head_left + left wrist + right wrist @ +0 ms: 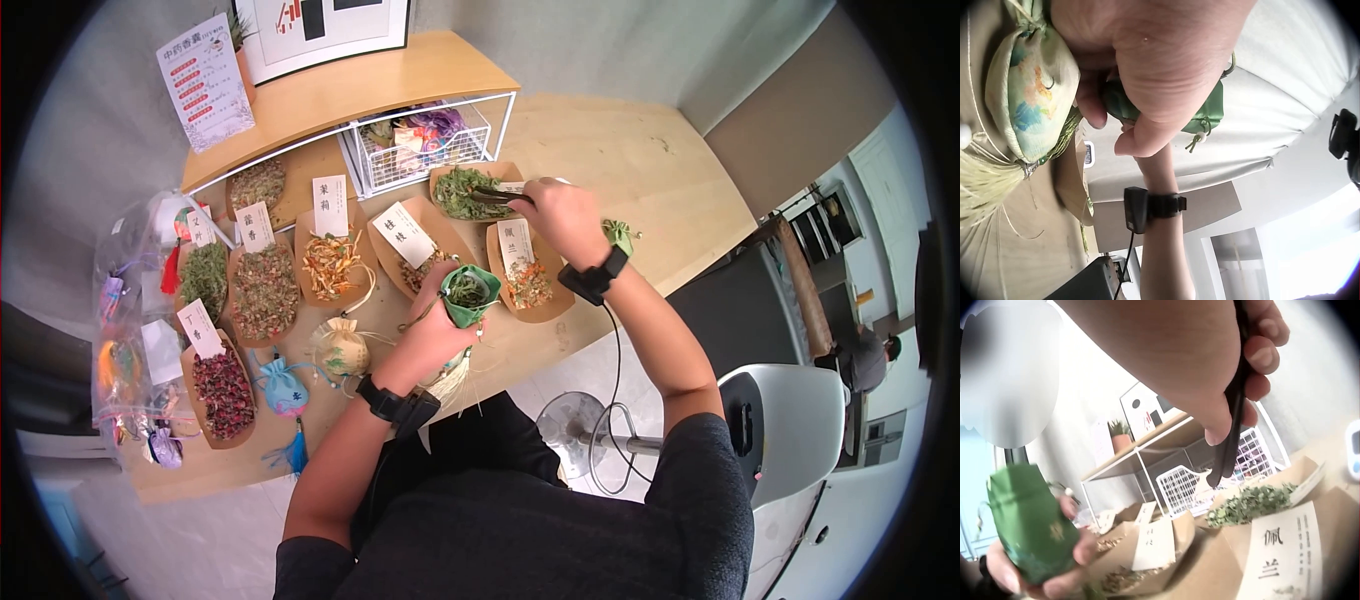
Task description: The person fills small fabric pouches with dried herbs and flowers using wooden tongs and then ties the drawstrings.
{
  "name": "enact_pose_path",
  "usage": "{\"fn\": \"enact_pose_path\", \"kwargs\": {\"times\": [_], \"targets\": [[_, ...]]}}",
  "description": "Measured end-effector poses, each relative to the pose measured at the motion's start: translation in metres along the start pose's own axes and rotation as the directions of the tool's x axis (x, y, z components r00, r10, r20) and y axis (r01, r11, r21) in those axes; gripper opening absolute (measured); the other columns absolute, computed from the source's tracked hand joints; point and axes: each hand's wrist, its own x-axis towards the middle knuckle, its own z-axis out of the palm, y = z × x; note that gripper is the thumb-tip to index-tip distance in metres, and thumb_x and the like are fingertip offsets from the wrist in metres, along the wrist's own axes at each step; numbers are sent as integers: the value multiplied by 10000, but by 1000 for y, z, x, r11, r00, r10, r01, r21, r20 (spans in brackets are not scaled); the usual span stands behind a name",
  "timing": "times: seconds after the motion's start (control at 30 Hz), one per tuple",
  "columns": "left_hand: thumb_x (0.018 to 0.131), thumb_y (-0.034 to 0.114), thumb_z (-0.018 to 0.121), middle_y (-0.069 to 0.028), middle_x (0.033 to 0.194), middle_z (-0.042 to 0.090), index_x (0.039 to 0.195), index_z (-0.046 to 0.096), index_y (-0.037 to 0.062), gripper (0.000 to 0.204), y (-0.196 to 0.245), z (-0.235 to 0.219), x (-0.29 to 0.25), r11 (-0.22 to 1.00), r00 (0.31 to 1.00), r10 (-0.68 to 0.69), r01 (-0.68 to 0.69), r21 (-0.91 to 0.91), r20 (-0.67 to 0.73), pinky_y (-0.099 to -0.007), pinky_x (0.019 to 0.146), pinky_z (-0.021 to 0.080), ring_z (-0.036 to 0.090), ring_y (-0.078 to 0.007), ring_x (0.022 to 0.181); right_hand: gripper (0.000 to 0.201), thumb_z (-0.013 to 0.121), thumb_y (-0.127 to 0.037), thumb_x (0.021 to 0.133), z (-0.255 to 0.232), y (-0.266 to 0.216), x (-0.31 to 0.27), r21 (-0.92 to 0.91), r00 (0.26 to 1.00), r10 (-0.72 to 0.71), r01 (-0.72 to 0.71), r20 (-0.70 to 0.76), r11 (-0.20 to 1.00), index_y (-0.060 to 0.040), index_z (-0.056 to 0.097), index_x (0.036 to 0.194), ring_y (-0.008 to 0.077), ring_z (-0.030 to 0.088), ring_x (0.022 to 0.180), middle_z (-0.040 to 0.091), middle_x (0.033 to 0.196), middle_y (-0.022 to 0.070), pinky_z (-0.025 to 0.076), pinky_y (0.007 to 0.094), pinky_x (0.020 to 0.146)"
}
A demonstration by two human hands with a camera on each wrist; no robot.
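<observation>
Left hand [432, 335]: fingers curled round green pouch [468, 296], upright, dried leaves inside, near the table's near edge. Right hand [566, 222]: fingers closed on dark tongs [497, 196], above far tray of green leaves [462, 192].

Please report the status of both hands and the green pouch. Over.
Left hand grips green pouch, mouth open. Right hand holds dark tongs over leafy herbs. Labelled trays between.

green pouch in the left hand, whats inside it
Green leafy bits show in the open mouth of the green pouch, held by the left hand. Anything deeper cannot be seen: the leafy bits and the cloth cover it.
</observation>
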Motion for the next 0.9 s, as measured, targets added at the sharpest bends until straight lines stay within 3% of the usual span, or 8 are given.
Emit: {"fn": "enact_pose_path", "kwargs": {"times": [0.23,0.27,0.47,0.67,0.77,0.9], "targets": [[770,49,809,-141,1251,552,1375,439,11,710,1,0,1,999,1000,30,-30,21,3,-366,1037,455,574,-280,1189,260,749,-288,881,34,-38,13,5,998,-54,54,-37,999,-66,655,782,328,674,646,660,749,119,529,432,578],[769,47,808,-140,1253,551,1374,440,10,709,2,0,0,999,999,37,-37,26,-1,-365,1038,455,572,-279,1191,253,750,-279,878,40,-39,14,-17,992,-96,95,-76,995,-69,651,778,312,679,636,652,724,114,524,420,559],[770,58,813,-140,1283,537,1361,459,2,691,4,-3,1,998,999,-1,-1,55,42,-362,1045,449,567,-285,1201,166,732,-216,869,56,-39,16,-215,998,-35,23,-50,976,-86,684,779,265,709,622,683,722,118,547,392,540],[784,88,809,-148,1303,531,1358,474,-7,671,3,-2,0,994,998,57,-58,92,19,-369,1062,439,562,-297,1213,262,752,-309,855,53,-35,18,-41,988,153,-152,20,988,-82,720,727,311,706,604,682,644,133,550,409,530],[784,94,810,-152,1300,531,1346,486,-11,658,2,-2,0,991,997,73,-75,108,20,-374,1068,435,556,-304,1220,262,747,-302,854,54,-30,20,-14,988,143,-142,65,990,-69,720,737,333,702,626,689,673,142,554,434,554],[778,94,814,-151,1300,534,1333,495,-10,648,2,-3,1,996,998,39,-42,73,39,-376,1071,434,554,-311,1223,247,730,-277,866,66,-21,18,20,999,50,-50,8,999,-63,712,743,338,700,654,684,678,146,551,457,584]]}}
